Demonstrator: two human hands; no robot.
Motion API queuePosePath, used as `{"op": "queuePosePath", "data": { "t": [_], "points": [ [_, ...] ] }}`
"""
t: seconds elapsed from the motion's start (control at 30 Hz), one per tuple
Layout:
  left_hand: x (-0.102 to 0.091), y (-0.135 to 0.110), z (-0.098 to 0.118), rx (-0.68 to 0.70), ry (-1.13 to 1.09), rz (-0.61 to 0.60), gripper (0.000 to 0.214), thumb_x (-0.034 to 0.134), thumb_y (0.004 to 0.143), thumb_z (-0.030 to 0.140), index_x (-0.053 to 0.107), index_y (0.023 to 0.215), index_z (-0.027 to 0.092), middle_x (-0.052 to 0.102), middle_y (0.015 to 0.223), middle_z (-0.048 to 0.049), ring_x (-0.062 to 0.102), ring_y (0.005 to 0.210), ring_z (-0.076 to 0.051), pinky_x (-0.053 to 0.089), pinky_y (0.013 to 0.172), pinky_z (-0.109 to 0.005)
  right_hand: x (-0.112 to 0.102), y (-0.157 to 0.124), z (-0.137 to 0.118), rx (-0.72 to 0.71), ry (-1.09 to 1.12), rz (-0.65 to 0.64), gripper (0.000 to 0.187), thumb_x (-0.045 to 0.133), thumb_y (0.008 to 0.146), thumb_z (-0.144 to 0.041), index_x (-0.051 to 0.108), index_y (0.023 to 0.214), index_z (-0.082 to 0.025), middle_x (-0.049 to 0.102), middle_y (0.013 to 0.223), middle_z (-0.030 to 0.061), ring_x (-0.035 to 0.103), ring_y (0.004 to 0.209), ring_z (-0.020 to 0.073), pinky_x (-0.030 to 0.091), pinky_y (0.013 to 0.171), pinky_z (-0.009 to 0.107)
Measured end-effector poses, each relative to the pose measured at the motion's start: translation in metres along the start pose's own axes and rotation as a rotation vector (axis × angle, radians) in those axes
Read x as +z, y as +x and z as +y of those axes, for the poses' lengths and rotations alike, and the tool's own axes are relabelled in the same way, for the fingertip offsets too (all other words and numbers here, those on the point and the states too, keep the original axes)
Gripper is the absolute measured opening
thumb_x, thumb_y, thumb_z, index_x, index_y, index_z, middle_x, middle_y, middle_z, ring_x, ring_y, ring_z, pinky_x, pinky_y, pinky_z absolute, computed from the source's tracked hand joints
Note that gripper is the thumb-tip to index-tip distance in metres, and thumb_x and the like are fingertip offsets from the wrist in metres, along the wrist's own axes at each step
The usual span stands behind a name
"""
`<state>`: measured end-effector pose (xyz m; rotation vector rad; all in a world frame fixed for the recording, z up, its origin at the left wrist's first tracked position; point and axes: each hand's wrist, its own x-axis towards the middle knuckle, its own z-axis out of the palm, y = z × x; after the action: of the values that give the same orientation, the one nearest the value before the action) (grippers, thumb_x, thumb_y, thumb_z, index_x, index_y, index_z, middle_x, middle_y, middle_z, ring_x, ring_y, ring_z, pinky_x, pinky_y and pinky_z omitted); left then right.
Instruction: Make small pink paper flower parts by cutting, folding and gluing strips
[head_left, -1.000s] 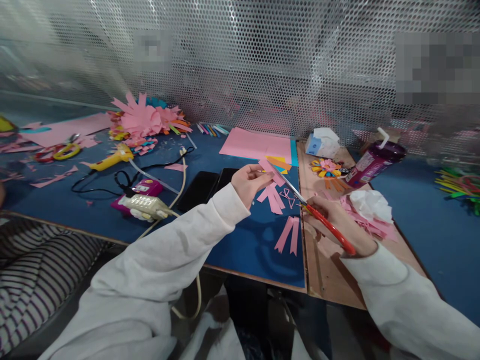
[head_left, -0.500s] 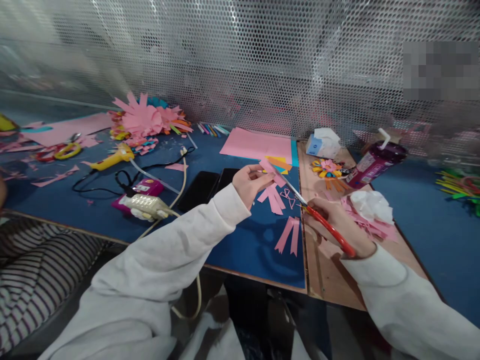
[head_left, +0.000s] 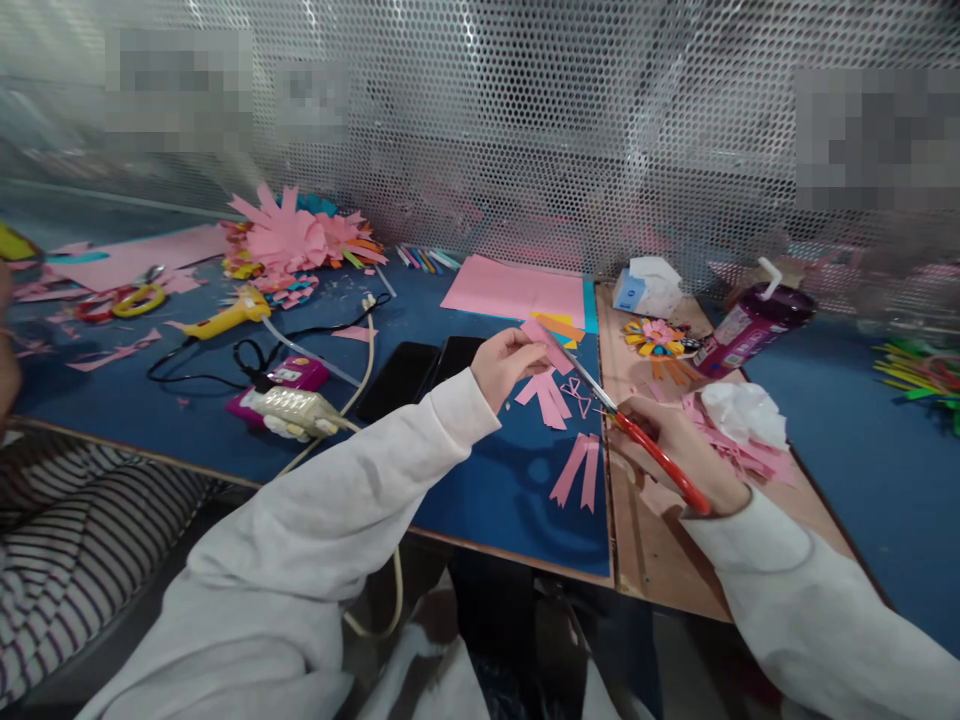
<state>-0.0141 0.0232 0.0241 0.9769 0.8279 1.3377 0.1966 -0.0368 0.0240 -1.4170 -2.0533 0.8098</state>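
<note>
My left hand pinches a strip of pink paper above the blue tabletop. A pair of red-handled scissors is gripped in my right hand, its blades pointing up and left against the strip's edge. Below the strip lies a fringed pink paper piece, with small pink loops to its right. Nearer to me rests a forked pink paper piece. Behind my hands, a pink sheet lies flat, with orange paper at its front edge.
Two dark phones lie left of my hand, near a hot glue gun and a power strip. Paper flowers stand at the back left. A purple bottle, tissue pack and scraps are on the right.
My hands keep nearly the same place, with the scissors still at the pink strip. At the far left edge, another person's arm has come slightly further into view.
</note>
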Motion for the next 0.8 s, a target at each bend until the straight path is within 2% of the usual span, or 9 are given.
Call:
{"op": "queuePosePath", "data": {
  "t": [0.1, 0.2, 0.5, 0.67, 0.8],
  "points": [
    [0.0, 0.002, -0.002, 0.011, 0.039, -0.068, 0.013, 0.056, 0.077, 0.016, 0.057, 0.064, 0.013, 0.062, 0.06, -0.0028, 0.062, 0.059, -0.012, 0.052, 0.072, -0.032, 0.0, -0.001, -0.002, 0.01, -0.044, 0.01, 0.014, 0.057, 0.076, -0.03, 0.048, 0.069, -0.021, 0.051, 0.054, -0.0023, 0.051, 0.047, 0.0134, 0.039, 0.042, 0.025],
    [0.0, 0.003, -0.005, 0.041, 0.071, -0.072, 0.013, 0.057, 0.078, 0.015, 0.059, 0.065, 0.013, 0.062, 0.061, -0.0022, 0.062, 0.061, -0.012, 0.053, 0.07, -0.029, 0.0, -0.001, -0.001, 0.004, -0.033, 0.005, 0.014, 0.057, 0.077, -0.03, 0.049, 0.07, -0.02, 0.051, 0.054, -0.0021, 0.051, 0.047, 0.0136, 0.039, 0.042, 0.025],
    [-0.005, 0.004, -0.011, 0.114, 0.166, -0.069, 0.013, 0.057, 0.078, 0.015, 0.06, 0.065, 0.012, 0.059, 0.064, -0.0017, 0.063, 0.065, -0.013, 0.054, 0.072, -0.03, 0.0, -0.001, -0.004, 0.087, 0.07, -0.074, 0.029, 0.057, 0.078, -0.047, 0.046, 0.073, -0.021, 0.051, 0.057, -0.0021, 0.05, 0.047, 0.0129, 0.039, 0.04, 0.025],
    [-0.004, 0.005, -0.01, 0.107, 0.127, -0.066, 0.016, 0.058, 0.078, 0.015, 0.058, 0.062, 0.012, 0.059, 0.062, -0.0022, 0.063, 0.065, -0.014, 0.054, 0.073, -0.032, 0.0, -0.001, -0.006, 0.04, 0.02, -0.066, 0.03, 0.055, 0.08, -0.05, 0.048, 0.073, -0.022, 0.05, 0.057, -0.0021, 0.05, 0.05, 0.0139, 0.039, 0.043, 0.027],
    [-0.003, 0.005, -0.009, 0.123, 0.122, -0.06, 0.018, 0.057, 0.078, 0.015, 0.057, 0.06, 0.012, 0.057, 0.059, -0.0009, 0.061, 0.064, -0.013, 0.053, 0.072, -0.031, 0.001, -0.001, 0.0, -0.055, -0.065, -0.052, 0.028, 0.055, 0.081, -0.048, 0.051, 0.078, -0.02, 0.054, 0.066, 0.0007, 0.053, 0.058, 0.0151, 0.042, 0.051, 0.028]
  ]
}}
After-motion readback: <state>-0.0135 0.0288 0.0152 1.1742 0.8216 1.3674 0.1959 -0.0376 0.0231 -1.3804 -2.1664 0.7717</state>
